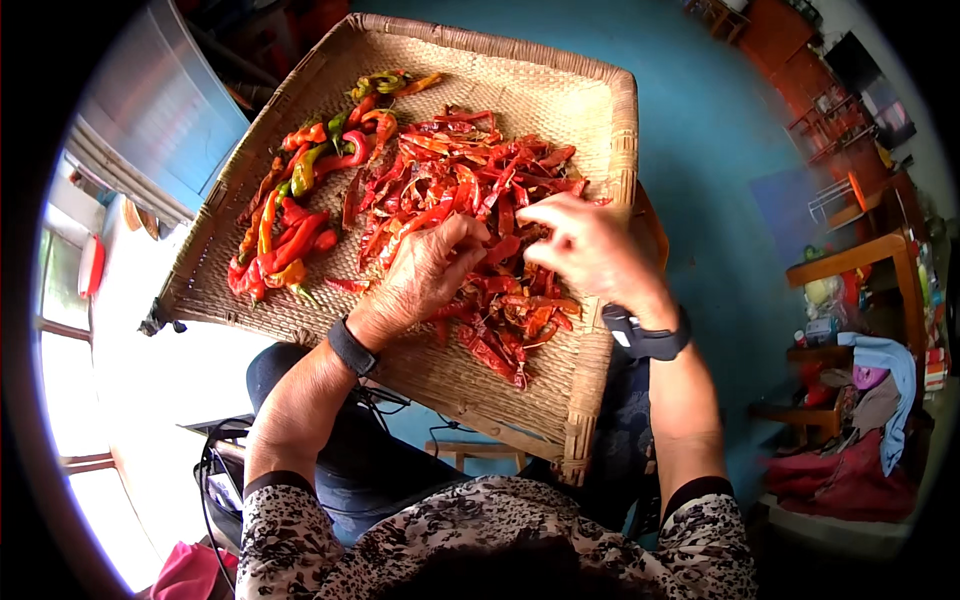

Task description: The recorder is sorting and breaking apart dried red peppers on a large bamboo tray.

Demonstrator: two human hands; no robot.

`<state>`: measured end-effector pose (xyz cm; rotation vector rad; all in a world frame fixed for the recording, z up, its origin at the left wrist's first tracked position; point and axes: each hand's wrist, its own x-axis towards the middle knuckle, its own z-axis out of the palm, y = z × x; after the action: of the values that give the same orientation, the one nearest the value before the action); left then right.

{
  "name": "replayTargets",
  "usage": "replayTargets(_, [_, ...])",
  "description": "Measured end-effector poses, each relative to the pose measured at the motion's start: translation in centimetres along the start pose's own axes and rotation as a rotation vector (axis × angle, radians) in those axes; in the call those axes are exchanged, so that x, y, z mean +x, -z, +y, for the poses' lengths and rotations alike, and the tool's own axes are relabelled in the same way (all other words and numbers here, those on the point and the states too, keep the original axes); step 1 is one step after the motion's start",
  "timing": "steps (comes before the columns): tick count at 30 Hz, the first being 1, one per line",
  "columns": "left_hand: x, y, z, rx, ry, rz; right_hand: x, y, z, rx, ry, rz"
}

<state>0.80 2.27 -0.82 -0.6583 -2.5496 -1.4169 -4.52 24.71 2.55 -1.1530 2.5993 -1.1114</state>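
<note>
A woven basket tray (450,56) with a raised, wrapped rim lies across my lap. Dried red chili peppers (420,169) form a loose pile over its middle and right side. Over this pile my left hand (431,266) is curled, thumb and fingertips close together; whether a chili is pinched there is hidden. My right hand (589,251), blurred, is above the pile's right edge near the rim, thumb and forefinger apart with nothing seen between them. Fresher red, orange and green chilies (292,240) make a separate group along the tray's left side.
Left of the tray stands a pale blue panel (161,105). A small wooden stool (480,450) shows beneath the tray. On the right, wooden furniture (847,262) holds clothes and bags beyond the blue floor (697,225). Black cables (382,397) hang near my left knee.
</note>
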Motion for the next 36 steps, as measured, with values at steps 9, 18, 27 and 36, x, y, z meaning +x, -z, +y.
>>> replayTargets(9, [0.7,0.3,-0.5,0.058,-0.110,0.202,1.1,-1.6,0.9,-0.104,0.159,0.157])
replayTargets(18, [-0.5,-2.5,0.5,0.211,-0.265,-0.111,-2.1,5.5,7.1,0.140,-0.304,0.677])
replayTargets(27, [-1.6,-4.1,-1.0,0.615,-0.346,-0.193,-2.1,5.0,6.9,-0.393,-0.235,0.584])
replayTargets(36, [-1.1,-2.2,-0.4,0.612,-0.228,-0.133,2.6,0.1,4.2,-0.245,0.033,0.076])
